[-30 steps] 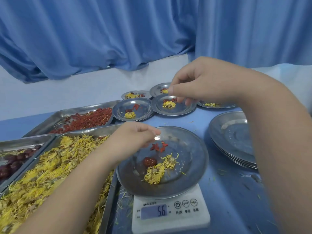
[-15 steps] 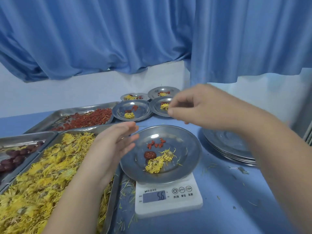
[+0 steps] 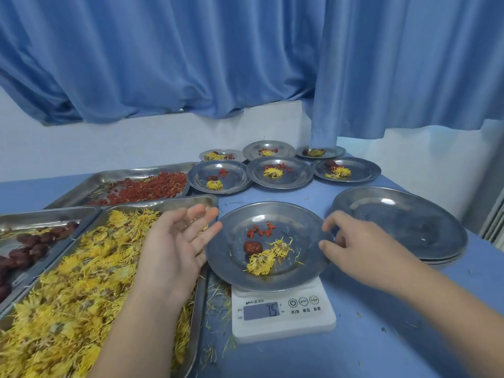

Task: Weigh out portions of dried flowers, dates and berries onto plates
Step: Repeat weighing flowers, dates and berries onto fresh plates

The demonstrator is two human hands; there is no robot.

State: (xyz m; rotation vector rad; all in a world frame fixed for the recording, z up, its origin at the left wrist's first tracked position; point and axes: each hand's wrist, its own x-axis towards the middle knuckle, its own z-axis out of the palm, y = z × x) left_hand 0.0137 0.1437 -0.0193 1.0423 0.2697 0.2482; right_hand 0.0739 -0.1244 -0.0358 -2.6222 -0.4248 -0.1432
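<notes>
I log plate (image 3: pixel 300 227) just left of right grip (image 3: pixel 354 249), curled at rim, hold unconfirmed; left grip (image 3: pixel 177 241) open.

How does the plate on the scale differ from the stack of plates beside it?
The plate on the scale holds dried flowers, a date and berries; the top of the stack looks empty. It sits alone on the white scale; the stack rests on the blue table. The right hand grips its rim; none touches the stack. Both are round, silver metal.
</notes>
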